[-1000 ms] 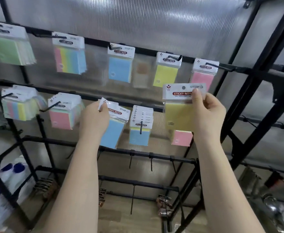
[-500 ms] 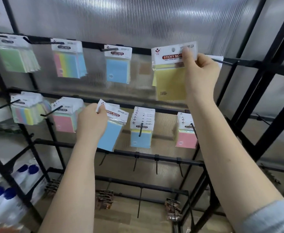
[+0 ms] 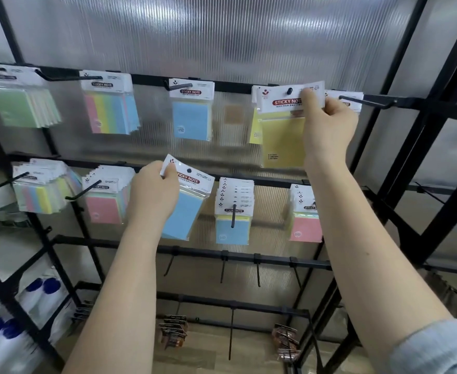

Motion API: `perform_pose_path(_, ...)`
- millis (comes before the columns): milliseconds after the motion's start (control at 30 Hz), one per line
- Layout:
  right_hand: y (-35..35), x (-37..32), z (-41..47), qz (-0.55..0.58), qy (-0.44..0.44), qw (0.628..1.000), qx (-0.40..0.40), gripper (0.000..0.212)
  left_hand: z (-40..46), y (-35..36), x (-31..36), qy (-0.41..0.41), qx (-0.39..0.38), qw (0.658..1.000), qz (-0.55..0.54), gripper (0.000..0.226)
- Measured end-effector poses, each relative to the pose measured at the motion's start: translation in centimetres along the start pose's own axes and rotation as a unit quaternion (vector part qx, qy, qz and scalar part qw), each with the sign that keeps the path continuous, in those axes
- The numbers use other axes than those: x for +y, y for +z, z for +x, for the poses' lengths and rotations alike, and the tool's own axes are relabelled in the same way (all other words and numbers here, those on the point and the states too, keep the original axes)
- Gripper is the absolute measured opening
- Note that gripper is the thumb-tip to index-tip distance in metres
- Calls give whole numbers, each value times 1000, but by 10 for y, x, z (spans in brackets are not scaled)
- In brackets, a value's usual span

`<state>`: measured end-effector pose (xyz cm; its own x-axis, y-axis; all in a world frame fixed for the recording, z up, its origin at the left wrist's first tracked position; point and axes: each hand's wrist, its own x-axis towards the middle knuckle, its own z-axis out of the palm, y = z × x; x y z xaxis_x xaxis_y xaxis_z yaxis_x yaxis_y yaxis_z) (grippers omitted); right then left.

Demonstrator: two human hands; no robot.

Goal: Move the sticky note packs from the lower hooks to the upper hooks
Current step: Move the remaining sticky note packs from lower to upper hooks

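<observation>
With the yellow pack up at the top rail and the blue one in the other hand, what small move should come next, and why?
Probably slide the yellow sticky note pack further back along the upper hook and release it. The hook tip already shows through the pack's header hole, while the right hand pinches the header. The left hand holds a blue sticky note pack off its hook, waiting its turn.

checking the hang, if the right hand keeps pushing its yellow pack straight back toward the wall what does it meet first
Probably the yellow pack already hanging just behind the held yellow pack; the hook tip already shows through its hole. The right hand pinches the header. Depth is unclear.
</observation>
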<state>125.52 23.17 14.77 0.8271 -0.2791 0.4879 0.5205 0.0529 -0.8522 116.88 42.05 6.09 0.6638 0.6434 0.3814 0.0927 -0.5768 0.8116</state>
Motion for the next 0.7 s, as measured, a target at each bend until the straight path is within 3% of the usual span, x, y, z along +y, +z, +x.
perform_pose_path(433, 34, 37, 33, -13, 64, 997, 30, 47, 16, -1, 6, 20, 10, 1000, -10, 36)
perform_pose_path(700, 61, 64, 65, -21, 129, 990, 44, 25, 28, -3, 9, 24, 34, 999, -19, 37)
